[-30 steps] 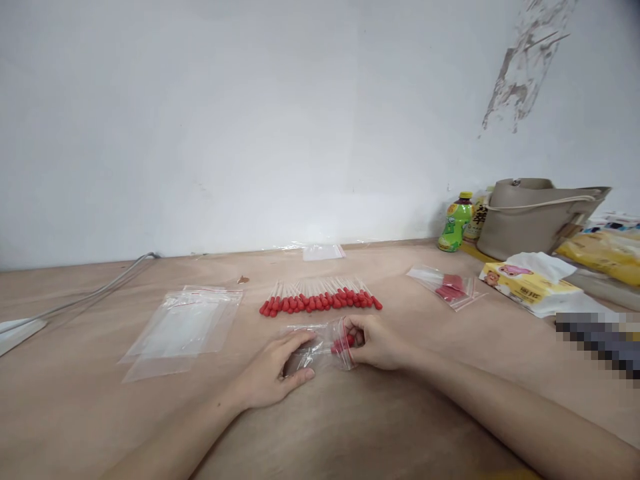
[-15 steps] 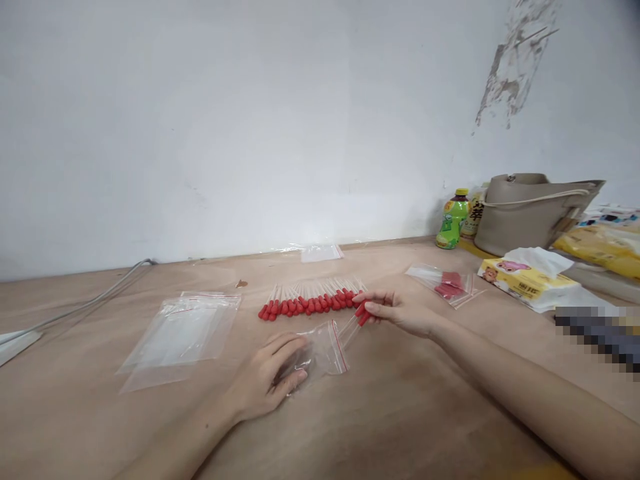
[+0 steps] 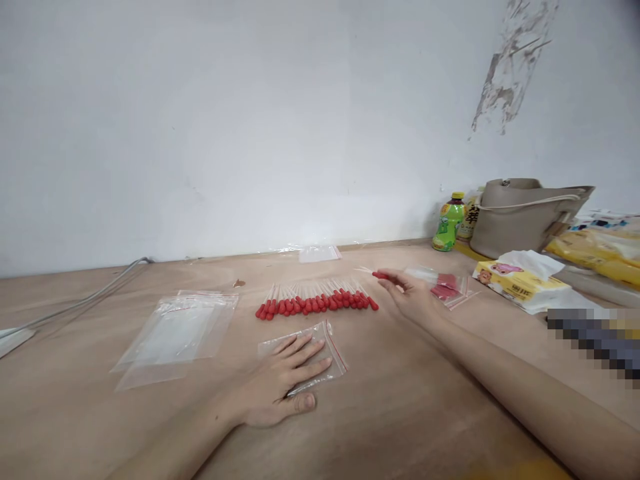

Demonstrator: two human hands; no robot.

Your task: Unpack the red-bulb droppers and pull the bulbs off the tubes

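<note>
My left hand (image 3: 287, 377) lies flat with fingers spread on a clear zip-lock bag (image 3: 327, 353) with a red seal line. Behind it runs a row of droppers (image 3: 315, 304) with red rubber bulbs toward me and thin clear tubes toward the wall. My right hand (image 3: 407, 293) is just past the row's right end. Its fingers pinch a dropper (image 3: 381, 275) by the red bulb, the tube pointing left. Whether a second one is in the pinch, I cannot tell.
Clear zip-lock bags (image 3: 175, 333) lie stacked on the left, beside a grey cable (image 3: 110, 287). On the right are a bag holding red pieces (image 3: 445, 287), a tissue box (image 3: 520, 283), a green bottle (image 3: 449, 223) and a taupe handbag (image 3: 520, 220). A wall closes off the back.
My right hand has moved from the bag's mouth up and right, carrying red-bulbed droppertips away. My left hand has gone from curled round the bag to flat upon it.
</note>
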